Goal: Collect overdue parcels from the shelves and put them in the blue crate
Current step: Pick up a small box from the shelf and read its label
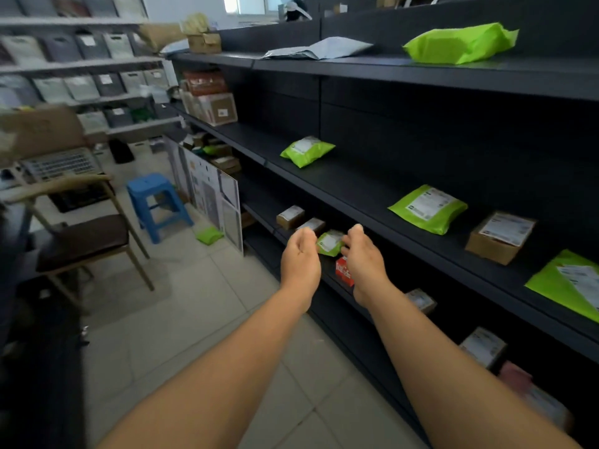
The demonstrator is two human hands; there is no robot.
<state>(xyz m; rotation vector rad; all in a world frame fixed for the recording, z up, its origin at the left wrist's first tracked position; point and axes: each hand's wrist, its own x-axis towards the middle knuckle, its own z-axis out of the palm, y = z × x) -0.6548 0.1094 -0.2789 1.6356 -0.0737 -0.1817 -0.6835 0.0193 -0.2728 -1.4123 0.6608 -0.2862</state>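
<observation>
Both my arms reach toward a low black shelf (269,209) on the right. A small green parcel with a white label (329,243) lies on that shelf between my hands. My left hand (299,264) is cupped just left of it, fingers apart, apparently not touching. My right hand (364,257) is at its right edge, fingertips at the parcel; a firm grip is not visible. A red box (343,272) sits just below my right hand. Two small brown boxes (290,216) stand behind the green parcel. No blue crate is in view.
Higher shelves carry green parcels (306,150) (428,209) (460,43), a brown box (500,236) and a grey mailer (319,48). A blue stool (157,202), a wooden chair (81,234) and a green parcel on the tiled floor (209,235) are to the left.
</observation>
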